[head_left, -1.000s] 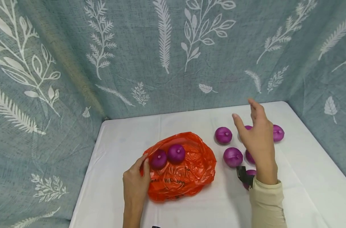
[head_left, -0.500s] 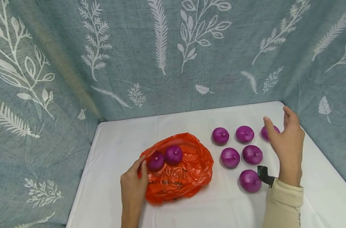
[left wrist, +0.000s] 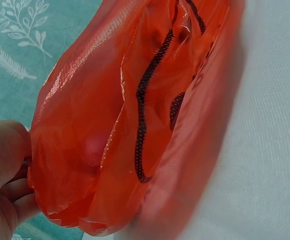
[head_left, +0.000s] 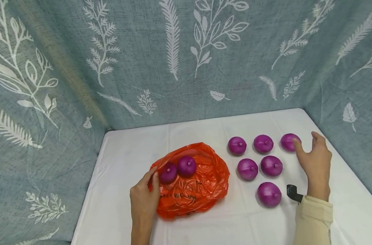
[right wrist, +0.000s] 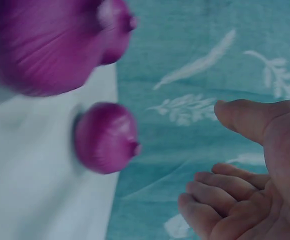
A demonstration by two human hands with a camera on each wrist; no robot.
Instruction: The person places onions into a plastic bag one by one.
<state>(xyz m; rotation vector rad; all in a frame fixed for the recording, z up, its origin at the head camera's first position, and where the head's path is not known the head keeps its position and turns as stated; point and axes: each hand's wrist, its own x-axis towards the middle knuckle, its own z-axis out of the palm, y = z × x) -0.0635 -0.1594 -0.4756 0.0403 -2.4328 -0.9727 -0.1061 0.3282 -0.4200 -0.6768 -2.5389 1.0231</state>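
My left hand (head_left: 144, 197) grips the left rim of an orange-red plastic bag (head_left: 210, 183), its thumb and fingers at the edge. Two red onions, one on the left (head_left: 168, 172) and one beside it (head_left: 187, 166), rest in the bag's mouth. Close up in the left wrist view, the bag's film (left wrist: 80, 165) bunches against the curled fingers (left wrist: 16, 192). My right hand (head_left: 318, 163) holds nothing; its thumb overlaps the far-right red onion (head_left: 287, 141) in the head view. In the right wrist view that hand's thumb and fingers stand apart, with an onion (right wrist: 105, 137) to their left.
Several more red onions lie between the bag and my right hand, among them a front one (head_left: 269, 194) and a back one (head_left: 236, 146). A white cloth (head_left: 128, 149) covers the table. Leaf-patterned teal curtains (head_left: 149, 61) hang behind and at both sides.
My right hand has moved right, away from over the middle onions, then lowered beside the far-right onion. The left hand keeps its grip on the bag, and the onions stay put.
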